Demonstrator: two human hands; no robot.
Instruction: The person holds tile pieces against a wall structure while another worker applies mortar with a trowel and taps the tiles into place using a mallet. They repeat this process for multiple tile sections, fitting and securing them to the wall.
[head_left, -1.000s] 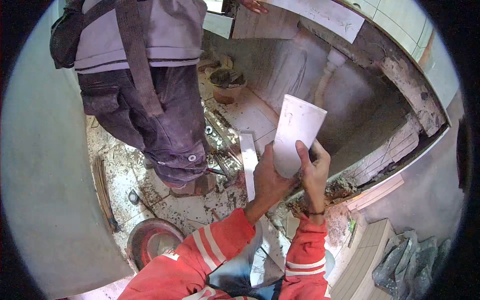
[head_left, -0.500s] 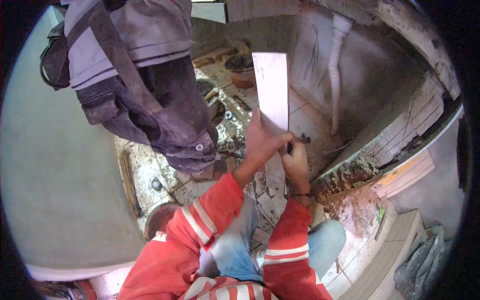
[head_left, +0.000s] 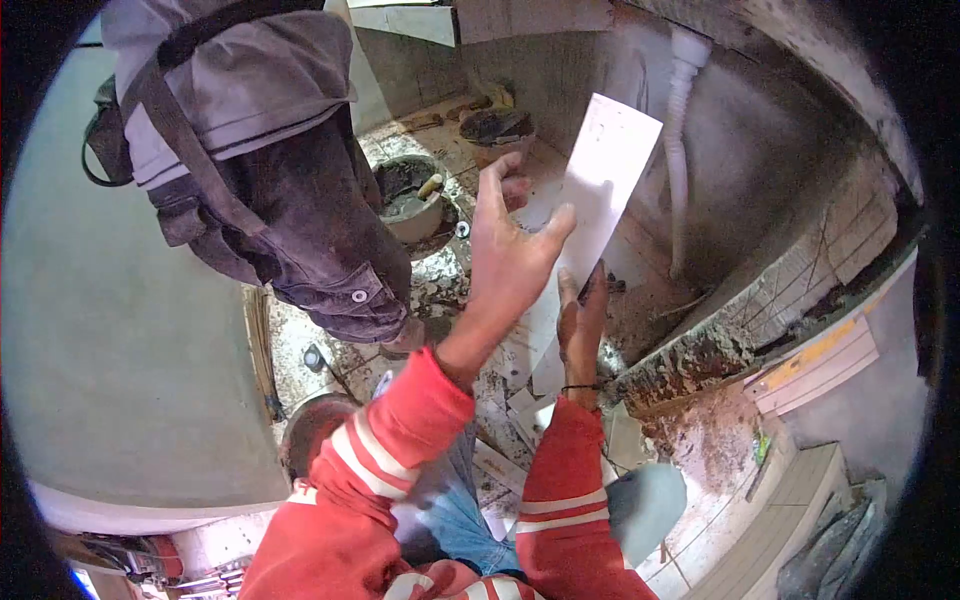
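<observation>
A long white strip point(head_left: 618, 160), flat like a cut piece of tile, slants up and to the right in front of me. My right hand point(head_left: 580, 325) grips its lower end, thumb on the near face and fingers partly hidden behind. To the left of the strip, my left hand point(head_left: 508, 255) is raised with the thumb and fingers apart and the fingertips bent. The left thumb lies at the strip's left edge; whether it touches cannot be told.
Another person point(head_left: 290, 190) stands close at left. Beyond their leg is a bucket point(head_left: 415, 222) of grey mix with a handled tool. A white corrugated pipe point(head_left: 678, 150) hangs along the back wall. At right runs a rough broken ledge point(head_left: 690, 365). Debris covers the tiled floor.
My left hand has come off the strip and moved up and left, its fingers opening. The strip has tipped to the right in my right hand. The other person has shifted slightly left.
</observation>
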